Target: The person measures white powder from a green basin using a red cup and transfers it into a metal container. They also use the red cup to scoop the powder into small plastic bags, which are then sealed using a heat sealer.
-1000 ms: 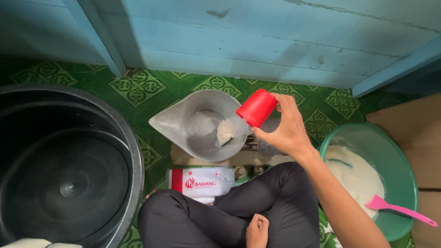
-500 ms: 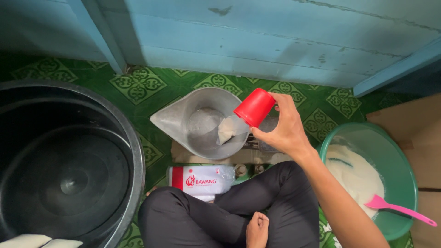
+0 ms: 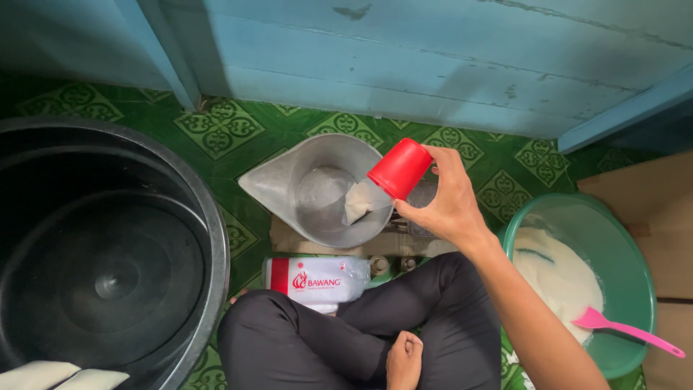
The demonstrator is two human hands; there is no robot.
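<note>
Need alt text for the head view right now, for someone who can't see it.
The right hand tips a red cup, pouring white flour into a metal scoop pan on the green tiled floor. A black tub sits left, a green basin with a pink spatula right.

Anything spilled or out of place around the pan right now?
Nothing stands out. The right hand tips the red cup, and the white powder falls inside the metal pan; no spill shows on the green floor.

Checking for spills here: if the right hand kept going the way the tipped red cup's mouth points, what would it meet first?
Most likely the metal scoop pan. The right hand tilts the red cup down-left, flour falling into the pan. Depth is unclear, but nothing else shows between them.
</note>
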